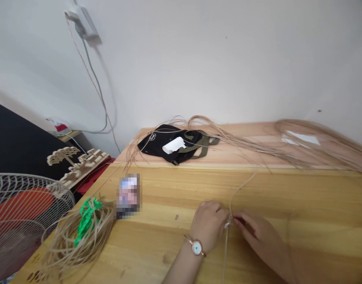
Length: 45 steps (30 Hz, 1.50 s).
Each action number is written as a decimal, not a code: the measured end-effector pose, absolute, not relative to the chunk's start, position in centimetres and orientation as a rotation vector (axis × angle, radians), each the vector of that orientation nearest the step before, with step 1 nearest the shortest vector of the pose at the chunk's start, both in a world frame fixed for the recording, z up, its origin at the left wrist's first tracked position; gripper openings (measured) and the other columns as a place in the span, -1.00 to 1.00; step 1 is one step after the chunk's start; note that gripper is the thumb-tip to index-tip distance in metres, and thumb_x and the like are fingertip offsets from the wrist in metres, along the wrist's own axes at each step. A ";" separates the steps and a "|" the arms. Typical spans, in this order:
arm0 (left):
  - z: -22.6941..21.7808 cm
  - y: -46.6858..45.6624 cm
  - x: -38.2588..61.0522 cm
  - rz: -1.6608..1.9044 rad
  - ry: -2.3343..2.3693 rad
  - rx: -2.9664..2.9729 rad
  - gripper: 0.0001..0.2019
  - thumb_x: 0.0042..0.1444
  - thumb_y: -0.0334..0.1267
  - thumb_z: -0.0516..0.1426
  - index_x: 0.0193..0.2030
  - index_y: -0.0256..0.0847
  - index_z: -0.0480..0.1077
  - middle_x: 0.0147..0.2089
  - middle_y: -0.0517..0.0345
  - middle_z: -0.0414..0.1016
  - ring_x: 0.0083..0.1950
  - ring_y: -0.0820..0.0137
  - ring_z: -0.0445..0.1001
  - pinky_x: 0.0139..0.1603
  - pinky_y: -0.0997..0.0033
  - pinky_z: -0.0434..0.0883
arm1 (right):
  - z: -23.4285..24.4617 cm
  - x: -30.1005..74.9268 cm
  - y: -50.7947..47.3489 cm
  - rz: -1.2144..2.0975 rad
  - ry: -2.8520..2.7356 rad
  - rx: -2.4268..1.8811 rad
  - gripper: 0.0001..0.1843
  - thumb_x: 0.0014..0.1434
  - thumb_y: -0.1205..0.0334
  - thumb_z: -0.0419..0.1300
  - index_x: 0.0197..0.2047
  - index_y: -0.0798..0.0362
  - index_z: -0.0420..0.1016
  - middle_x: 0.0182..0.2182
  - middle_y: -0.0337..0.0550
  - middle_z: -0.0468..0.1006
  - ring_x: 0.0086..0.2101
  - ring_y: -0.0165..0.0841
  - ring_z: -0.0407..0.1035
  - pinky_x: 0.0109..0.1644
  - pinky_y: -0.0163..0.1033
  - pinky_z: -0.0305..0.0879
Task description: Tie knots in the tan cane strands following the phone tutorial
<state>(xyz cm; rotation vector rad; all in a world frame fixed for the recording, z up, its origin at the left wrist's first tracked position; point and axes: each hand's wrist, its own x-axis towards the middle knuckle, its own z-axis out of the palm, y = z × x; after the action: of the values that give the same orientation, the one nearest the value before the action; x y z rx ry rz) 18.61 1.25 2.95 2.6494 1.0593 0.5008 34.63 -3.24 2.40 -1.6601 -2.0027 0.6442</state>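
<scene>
A thin, pale rattan strand point(226, 252) runs up the tabletop, with a small whitish knot or tie point(227, 223) between my hands. My left hand point(208, 223) wears a wristwatch and has its fingers curled, the tips pinching the strand at the left of the knot. From the other side my right hand point(257, 230) grips the strand between thumb and index finger. Above my fingertips the loose end bends up and to the right. The fingertips hide part of the knot, so its exact form cannot be made out.
A coil of rattan point(77, 252) tied with green plastic point(88, 221) lies at the left, near a fan point(18, 209). Behind are a blurred-out picture or screen point(129, 195), a black bag point(160, 144), a white roll point(173, 145) and long loose strands point(245, 144) along the wall.
</scene>
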 end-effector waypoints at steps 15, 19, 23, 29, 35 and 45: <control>2.7 1.3 18.6 0.489 1.059 2.681 -0.84 0.10 -0.33 -0.03 -0.34 -0.18 0.37 -0.40 0.13 0.35 -0.33 0.39 0.27 -0.33 0.42 0.19 | 1.8 34.8 -3.2 0.662 -1.992 -1.673 -0.72 0.15 0.21 -0.10 -0.30 0.03 0.42 -0.37 -0.13 0.50 -0.34 -0.30 0.37 -0.25 -0.20 0.28; 2.7 1.2 18.6 0.479 1.061 2.684 -0.84 0.10 -0.33 -0.03 -0.35 -0.18 0.37 -0.40 0.13 0.35 -0.34 0.39 0.27 -0.34 0.43 0.18 | 2.0 34.7 -3.2 0.662 -1.990 -1.690 -0.72 0.15 0.22 -0.10 -0.30 0.01 0.43 -0.36 -0.13 0.51 -0.32 -0.30 0.38 -0.24 -0.21 0.28; 2.7 1.3 18.6 0.473 1.062 2.700 -0.84 0.10 -0.31 -0.03 -0.37 -0.17 0.36 -0.41 0.15 0.35 -0.34 0.40 0.27 -0.34 0.43 0.19 | 2.2 34.6 -3.2 0.675 -1.995 -1.685 -0.72 0.15 0.22 -0.10 -0.29 0.01 0.42 -0.35 -0.13 0.50 -0.32 -0.30 0.37 -0.23 -0.21 0.28; 2.7 1.3 18.6 0.472 1.067 2.715 -0.86 0.09 -0.32 -0.01 -0.38 -0.18 0.36 -0.40 0.15 0.35 -0.34 0.40 0.27 -0.34 0.43 0.19 | 2.1 34.7 -3.2 0.714 -2.005 -1.686 -0.73 0.16 0.23 -0.12 -0.30 0.03 0.40 -0.36 -0.12 0.50 -0.33 -0.30 0.37 -0.24 -0.19 0.27; 2.8 1.3 18.5 0.451 1.069 2.714 -0.88 0.08 -0.31 0.01 -0.38 -0.18 0.37 -0.41 0.15 0.35 -0.34 0.40 0.27 -0.34 0.43 0.19 | 1.9 34.7 -3.2 0.709 -1.996 -1.692 -0.73 0.16 0.22 -0.11 -0.31 0.03 0.40 -0.35 -0.13 0.50 -0.32 -0.30 0.36 -0.22 -0.19 0.26; 2.9 1.3 18.5 0.442 1.055 2.713 -0.88 0.07 -0.31 0.01 -0.37 -0.18 0.37 -0.40 0.14 0.35 -0.34 0.39 0.27 -0.35 0.43 0.19 | 2.4 34.6 -3.3 0.734 -1.972 -1.677 -0.73 0.15 0.22 -0.11 -0.32 0.02 0.40 -0.37 -0.12 0.50 -0.34 -0.28 0.36 -0.24 -0.17 0.27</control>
<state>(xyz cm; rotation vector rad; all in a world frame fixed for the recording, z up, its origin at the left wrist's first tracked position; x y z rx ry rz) 18.53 1.34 2.88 2.7128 1.0546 0.4415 34.57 -3.28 2.36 -1.6766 -1.9723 0.7338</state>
